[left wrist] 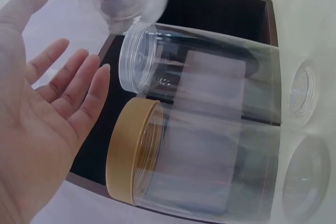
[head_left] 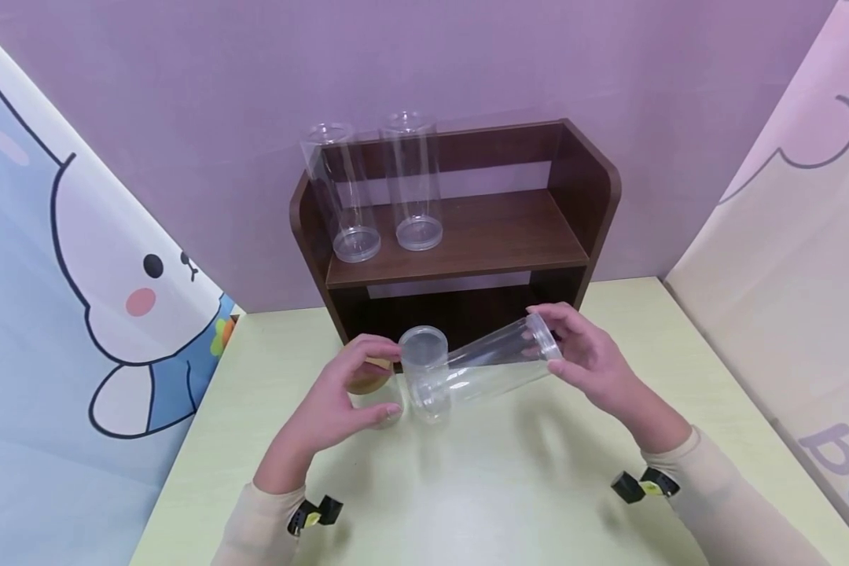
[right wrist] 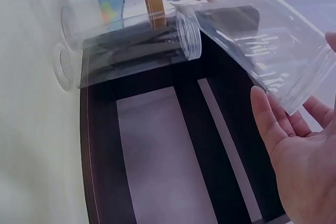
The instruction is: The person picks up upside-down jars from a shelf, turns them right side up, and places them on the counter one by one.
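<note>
Tabletop: right hand [head_left: 589, 358] holds tilted jar [head_left: 488, 363].

A clear plastic canister [head_left: 484, 365] lies tilted, nearly on its side, its lidded end touching the right hand's fingers [head_left: 538, 314] and its other end low beside an upright clear jar [head_left: 424, 369]. The left hand's fingers [head_left: 368, 350] curve near a gold-lidded jar [left wrist: 199, 166]

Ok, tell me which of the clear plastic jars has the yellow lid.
The clear plastic jar with the yellow lid standing on the table by the left hand. The tilted jar at the right hand and the two shelf jars have no coloured lid.
</note>
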Demonstrator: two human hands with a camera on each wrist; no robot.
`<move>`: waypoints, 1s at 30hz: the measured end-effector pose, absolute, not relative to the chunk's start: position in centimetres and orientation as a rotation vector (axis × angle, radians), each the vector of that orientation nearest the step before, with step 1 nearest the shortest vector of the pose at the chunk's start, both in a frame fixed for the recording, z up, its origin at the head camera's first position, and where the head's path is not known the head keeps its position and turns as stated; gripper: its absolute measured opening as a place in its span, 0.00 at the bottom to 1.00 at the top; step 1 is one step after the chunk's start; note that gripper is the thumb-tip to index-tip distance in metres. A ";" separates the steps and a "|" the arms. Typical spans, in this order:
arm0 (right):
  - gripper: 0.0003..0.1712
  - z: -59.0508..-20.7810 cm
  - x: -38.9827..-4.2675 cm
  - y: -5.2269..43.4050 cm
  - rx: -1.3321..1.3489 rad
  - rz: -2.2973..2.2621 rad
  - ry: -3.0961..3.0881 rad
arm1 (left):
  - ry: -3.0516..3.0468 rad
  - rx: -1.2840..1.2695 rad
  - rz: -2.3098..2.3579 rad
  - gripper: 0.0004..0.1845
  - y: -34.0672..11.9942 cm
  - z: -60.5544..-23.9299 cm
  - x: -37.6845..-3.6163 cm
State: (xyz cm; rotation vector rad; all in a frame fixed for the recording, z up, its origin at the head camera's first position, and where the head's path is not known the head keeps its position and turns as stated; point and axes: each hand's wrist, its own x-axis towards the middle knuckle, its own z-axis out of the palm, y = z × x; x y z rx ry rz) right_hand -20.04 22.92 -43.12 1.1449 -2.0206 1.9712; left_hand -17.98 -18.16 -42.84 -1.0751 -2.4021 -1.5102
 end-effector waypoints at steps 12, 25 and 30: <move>0.39 -43.0 -20.7 24.8 1.221 1.847 -1.939 | -2.350 -1.070 -1.452 0.30 -19.5 -43.0 -18.4; 0.42 -42.3 -21.2 25.3 1.052 1.528 -2.273 | -2.373 -0.961 -1.400 0.28 -21.1 -43.1 -18.7; 0.43 -42.5 -21.7 24.8 1.015 1.356 -2.347 | -2.394 -0.915 -1.354 0.28 -21.5 -43.2 -18.8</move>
